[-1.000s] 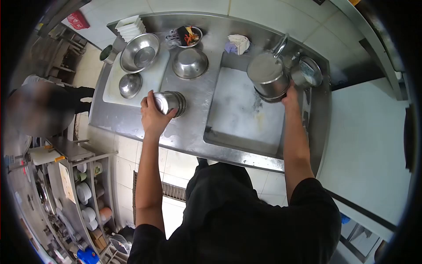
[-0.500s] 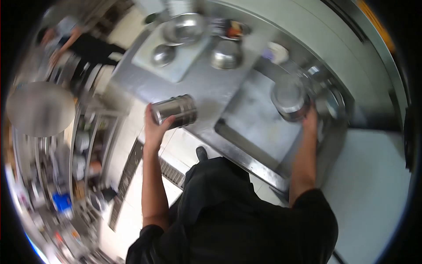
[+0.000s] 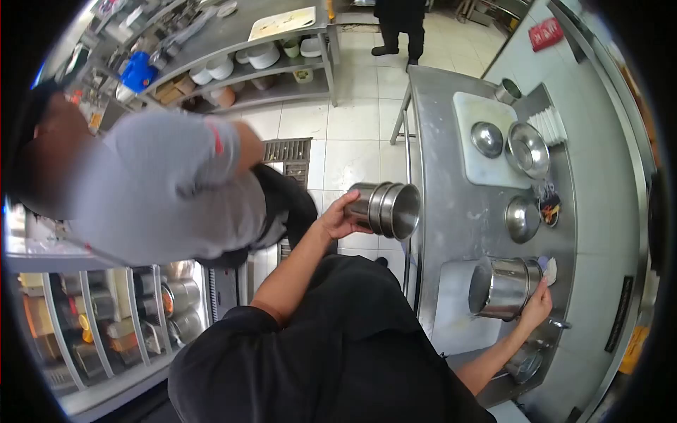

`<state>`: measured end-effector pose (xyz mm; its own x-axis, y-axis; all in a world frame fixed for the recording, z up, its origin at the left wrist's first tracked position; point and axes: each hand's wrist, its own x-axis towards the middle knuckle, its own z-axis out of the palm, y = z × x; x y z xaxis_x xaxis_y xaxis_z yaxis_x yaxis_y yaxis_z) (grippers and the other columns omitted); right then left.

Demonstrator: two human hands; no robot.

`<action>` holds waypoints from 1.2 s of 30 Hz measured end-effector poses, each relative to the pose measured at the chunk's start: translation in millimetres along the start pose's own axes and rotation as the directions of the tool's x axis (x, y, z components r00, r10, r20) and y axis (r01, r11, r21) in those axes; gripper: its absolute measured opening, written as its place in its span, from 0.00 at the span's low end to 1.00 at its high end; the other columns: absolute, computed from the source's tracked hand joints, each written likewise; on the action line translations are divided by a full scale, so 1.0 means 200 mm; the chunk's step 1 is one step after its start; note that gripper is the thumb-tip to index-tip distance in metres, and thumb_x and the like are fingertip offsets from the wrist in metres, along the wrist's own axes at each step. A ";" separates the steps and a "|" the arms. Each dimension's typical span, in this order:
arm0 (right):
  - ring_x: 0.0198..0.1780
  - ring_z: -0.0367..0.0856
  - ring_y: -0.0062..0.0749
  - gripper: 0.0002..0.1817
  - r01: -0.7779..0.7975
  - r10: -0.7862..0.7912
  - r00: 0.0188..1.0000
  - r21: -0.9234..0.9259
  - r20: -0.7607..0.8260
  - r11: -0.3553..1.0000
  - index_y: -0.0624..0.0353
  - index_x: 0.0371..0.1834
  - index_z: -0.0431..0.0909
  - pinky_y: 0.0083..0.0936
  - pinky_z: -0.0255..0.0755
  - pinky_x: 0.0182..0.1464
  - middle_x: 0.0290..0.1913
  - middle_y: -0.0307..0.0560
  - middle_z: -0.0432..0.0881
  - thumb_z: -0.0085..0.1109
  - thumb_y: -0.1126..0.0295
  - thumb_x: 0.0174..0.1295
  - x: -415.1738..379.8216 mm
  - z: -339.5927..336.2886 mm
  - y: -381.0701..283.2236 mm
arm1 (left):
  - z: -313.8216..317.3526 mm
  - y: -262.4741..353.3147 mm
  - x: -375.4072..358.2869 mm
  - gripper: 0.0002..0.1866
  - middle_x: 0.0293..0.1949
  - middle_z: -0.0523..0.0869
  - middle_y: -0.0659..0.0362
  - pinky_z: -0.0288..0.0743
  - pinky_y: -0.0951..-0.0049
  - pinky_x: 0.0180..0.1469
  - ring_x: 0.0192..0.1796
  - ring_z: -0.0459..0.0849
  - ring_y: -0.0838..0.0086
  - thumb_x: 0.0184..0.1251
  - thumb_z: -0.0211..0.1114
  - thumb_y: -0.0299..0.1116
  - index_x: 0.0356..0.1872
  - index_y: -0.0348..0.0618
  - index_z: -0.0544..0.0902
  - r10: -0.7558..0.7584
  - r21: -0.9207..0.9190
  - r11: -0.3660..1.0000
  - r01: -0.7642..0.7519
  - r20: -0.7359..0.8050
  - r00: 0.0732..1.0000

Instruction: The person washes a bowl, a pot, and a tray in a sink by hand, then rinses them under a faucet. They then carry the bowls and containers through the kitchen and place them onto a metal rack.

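My left hand is wrapped round a nested stack of steel canisters, held sideways beside the counter with the open mouth turned to the right. My right hand grips the rim end of a larger steel pot, tipped on its side over the sink. The pot's base faces left, and its inside is hidden. Just beyond that hand, a small white and purple item lies at the counter's back edge. A steel bowl rests on the counter near the pot.
On the steel counter, a white cutting board carries steel bowls. A person in a grey shirt stands close on my left. Another person in dark trousers is farther off. Shelving with bowls stands across the aisle.
My view has swung round to the left, and the blur has lessened. Both hands keep hold of their steel vessels. The person in grey now appears much nearer, on my left.
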<state>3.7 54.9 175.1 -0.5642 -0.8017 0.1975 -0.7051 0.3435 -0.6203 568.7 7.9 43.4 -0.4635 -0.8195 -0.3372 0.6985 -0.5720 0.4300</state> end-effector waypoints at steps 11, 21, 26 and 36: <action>0.23 0.54 0.37 0.28 0.604 -0.556 0.749 -0.028 0.360 0.796 0.69 0.22 0.72 0.37 0.57 0.26 0.16 0.55 0.63 0.62 0.53 0.71 -0.15 0.77 -1.30 | -0.40 -0.12 -0.61 0.34 0.56 0.87 0.51 0.73 0.44 0.64 0.60 0.84 0.55 0.66 0.61 0.65 0.61 0.48 0.80 0.233 -0.304 0.909 -0.286 -0.200 0.952; 0.37 0.81 0.65 0.32 0.830 -0.583 0.472 -0.111 0.661 0.547 0.64 0.35 0.85 0.50 0.72 0.40 0.33 0.65 0.84 0.53 0.39 0.70 -0.51 1.73 -1.95 | -0.84 -0.04 -1.47 0.38 0.62 0.83 0.49 0.74 0.51 0.68 0.63 0.83 0.58 0.67 0.60 0.63 0.68 0.42 0.75 0.634 -0.325 0.492 -0.808 -0.502 0.588; 0.43 0.85 0.61 0.30 0.917 -0.581 0.356 -0.154 0.732 0.368 0.60 0.41 0.87 0.49 0.76 0.47 0.38 0.64 0.86 0.53 0.41 0.71 -0.70 2.04 -2.09 | -0.96 0.15 -1.72 0.41 0.62 0.82 0.47 0.74 0.50 0.68 0.63 0.82 0.57 0.69 0.55 0.66 0.69 0.40 0.74 0.742 -0.343 0.273 -0.899 -0.520 0.423; 0.50 0.84 0.62 0.30 0.973 -0.279 0.173 -0.120 0.944 0.199 0.60 0.44 0.87 0.52 0.76 0.52 0.46 0.63 0.86 0.51 0.42 0.71 -0.84 2.86 -2.33 | -1.30 0.65 -1.90 0.43 0.64 0.80 0.44 0.76 0.45 0.67 0.64 0.82 0.51 0.69 0.51 0.70 0.70 0.42 0.73 0.836 -0.499 -0.094 -0.862 -0.510 0.204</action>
<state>672.2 -250.8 -3.4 0.5049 -0.6969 -0.5093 -0.7404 -0.6530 0.1595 978.0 254.9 9.7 0.7671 -0.6269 -0.1363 0.6059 0.7777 -0.1674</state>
